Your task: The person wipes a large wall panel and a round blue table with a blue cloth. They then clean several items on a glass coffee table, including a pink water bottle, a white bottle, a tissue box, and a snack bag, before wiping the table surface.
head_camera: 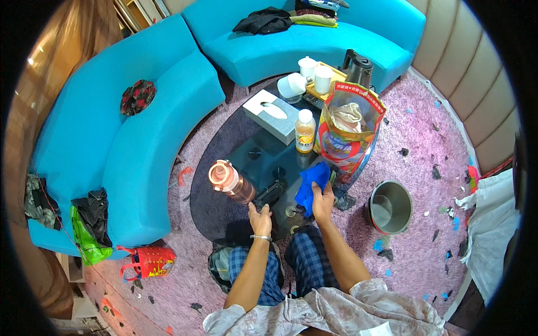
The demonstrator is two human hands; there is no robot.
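Observation:
On the oval dark glass table [201,206], my right hand [323,203] pinches a crumpled blue cloth [314,180] near the right edge. My left hand [260,218] is at the near edge, fingertips at a black object [271,193] that looks like a phone or case; whether they grip it I cannot tell. Just beyond my left fingers leans or stands a pinkish clear drink bottle [232,182] with its lid up. Farther back are an orange drink bottle [305,132] with a white cap and a grey tissue box [271,115]. A colourful shopping bag [346,143] holds pale cloth.
White lidded cups [323,80] and a wooden tray stand at the table's far end, beside an electric kettle [359,69]. A metal pot [391,208] sits on the pink carpet to the right, among scattered scraps. Curved blue sofas [138,168] border the left and back. A red bag [153,262] lies left.

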